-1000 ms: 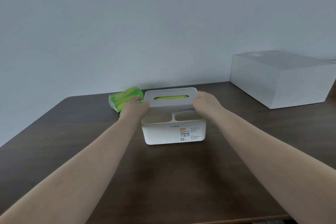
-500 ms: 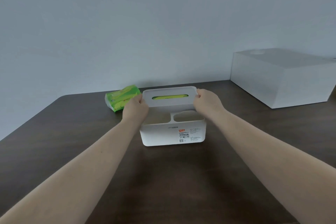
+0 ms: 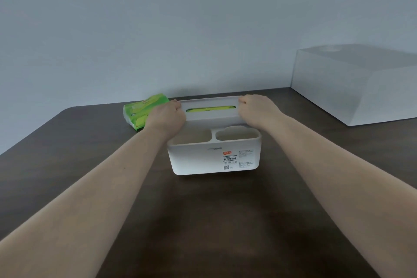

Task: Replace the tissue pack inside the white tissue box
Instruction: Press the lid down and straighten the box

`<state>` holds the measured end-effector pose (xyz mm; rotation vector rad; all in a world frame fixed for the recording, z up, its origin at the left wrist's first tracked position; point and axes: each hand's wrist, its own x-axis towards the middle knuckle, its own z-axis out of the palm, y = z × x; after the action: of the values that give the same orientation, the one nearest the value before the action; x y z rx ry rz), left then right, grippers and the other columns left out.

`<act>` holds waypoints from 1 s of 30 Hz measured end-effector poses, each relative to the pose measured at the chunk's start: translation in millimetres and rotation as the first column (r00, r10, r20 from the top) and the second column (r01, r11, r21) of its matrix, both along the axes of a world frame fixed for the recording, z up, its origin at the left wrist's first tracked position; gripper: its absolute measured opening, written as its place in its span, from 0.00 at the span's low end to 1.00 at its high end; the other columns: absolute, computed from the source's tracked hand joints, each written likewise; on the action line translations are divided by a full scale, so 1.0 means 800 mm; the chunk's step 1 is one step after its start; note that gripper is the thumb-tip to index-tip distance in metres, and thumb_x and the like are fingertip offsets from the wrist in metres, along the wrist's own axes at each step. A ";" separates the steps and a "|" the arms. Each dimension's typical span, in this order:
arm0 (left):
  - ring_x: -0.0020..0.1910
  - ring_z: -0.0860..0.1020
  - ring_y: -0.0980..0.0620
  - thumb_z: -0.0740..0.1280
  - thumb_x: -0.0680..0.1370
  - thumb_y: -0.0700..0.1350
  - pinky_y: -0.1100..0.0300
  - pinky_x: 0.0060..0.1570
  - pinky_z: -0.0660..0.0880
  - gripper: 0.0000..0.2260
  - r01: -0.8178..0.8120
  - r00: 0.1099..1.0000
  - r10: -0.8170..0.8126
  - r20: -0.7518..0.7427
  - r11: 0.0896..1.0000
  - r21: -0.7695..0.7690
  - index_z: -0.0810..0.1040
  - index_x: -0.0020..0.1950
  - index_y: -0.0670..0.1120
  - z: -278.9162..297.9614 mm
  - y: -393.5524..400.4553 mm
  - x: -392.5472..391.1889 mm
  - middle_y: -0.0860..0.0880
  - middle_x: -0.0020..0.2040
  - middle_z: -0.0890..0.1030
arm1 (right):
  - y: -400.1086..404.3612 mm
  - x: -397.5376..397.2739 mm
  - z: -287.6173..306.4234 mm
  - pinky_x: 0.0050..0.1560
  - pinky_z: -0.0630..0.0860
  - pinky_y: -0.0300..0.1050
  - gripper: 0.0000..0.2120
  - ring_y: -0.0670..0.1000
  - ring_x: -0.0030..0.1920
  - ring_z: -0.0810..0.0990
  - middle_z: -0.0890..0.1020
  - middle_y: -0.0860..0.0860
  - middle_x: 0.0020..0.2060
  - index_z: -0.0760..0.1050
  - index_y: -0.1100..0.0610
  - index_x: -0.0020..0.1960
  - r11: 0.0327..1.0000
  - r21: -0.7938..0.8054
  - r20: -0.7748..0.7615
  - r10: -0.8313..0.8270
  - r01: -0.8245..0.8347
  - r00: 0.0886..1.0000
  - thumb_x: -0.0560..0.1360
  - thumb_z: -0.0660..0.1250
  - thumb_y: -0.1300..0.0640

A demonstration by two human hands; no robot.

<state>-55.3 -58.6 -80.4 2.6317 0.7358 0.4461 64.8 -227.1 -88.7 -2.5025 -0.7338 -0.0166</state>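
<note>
The white tissue box (image 3: pixel 203 160) stands in the middle of the dark table, label side toward me, with two open compartments at its front. Its flat white lid (image 3: pixel 212 115) has a slot showing a green tissue pack (image 3: pixel 209 109) inside. My left hand (image 3: pixel 167 117) grips the lid's left end and my right hand (image 3: pixel 257 108) grips its right end. The lid looks raised slightly above the box body. A second green tissue pack (image 3: pixel 141 110) lies on the table just left of the box, partly behind my left hand.
A large white rectangular box (image 3: pixel 356 83) sits at the back right of the dark wooden table (image 3: pixel 203 221). A plain pale wall rises behind the table's far edge.
Both hands have kept their hold on the lid ends and the lid has come up a little from the box body. The view has shifted slightly.
</note>
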 end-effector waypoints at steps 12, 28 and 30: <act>0.54 0.83 0.51 0.67 0.75 0.58 0.54 0.56 0.79 0.22 0.074 0.983 -0.181 -0.038 0.573 -0.816 0.76 0.64 0.48 -0.010 -0.009 -0.085 0.49 0.56 0.84 | -0.061 -0.086 0.004 0.36 0.83 0.52 0.38 0.58 0.57 0.79 0.74 0.51 0.64 0.60 0.49 0.72 0.975 0.219 -0.531 0.087 0.037 0.843 0.68 0.67 0.34; 0.51 0.84 0.39 0.55 0.81 0.53 0.46 0.54 0.80 0.25 -0.012 1.000 0.010 -0.007 0.785 -0.619 0.77 0.53 0.31 -0.021 -0.010 -0.052 0.35 0.52 0.84 | -0.047 -0.059 0.002 0.35 0.75 0.47 0.08 0.58 0.25 0.80 0.78 0.62 0.32 0.70 0.67 0.45 0.950 0.174 -0.511 -0.138 0.260 0.848 0.75 0.53 0.69; 0.49 0.84 0.37 0.55 0.80 0.53 0.43 0.54 0.79 0.24 -0.004 0.999 0.022 0.024 0.815 -0.580 0.77 0.47 0.33 -0.024 -0.011 -0.029 0.32 0.50 0.83 | -0.053 -0.043 -0.006 0.32 0.74 0.46 0.07 0.59 0.24 0.81 0.79 0.62 0.30 0.70 0.65 0.40 0.910 0.262 -0.487 -0.164 0.322 0.858 0.73 0.54 0.68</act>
<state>-78.7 -67.5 -99.7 2.0376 0.7388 0.2120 30.2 -269.1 -93.2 -2.1317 -0.1867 0.3205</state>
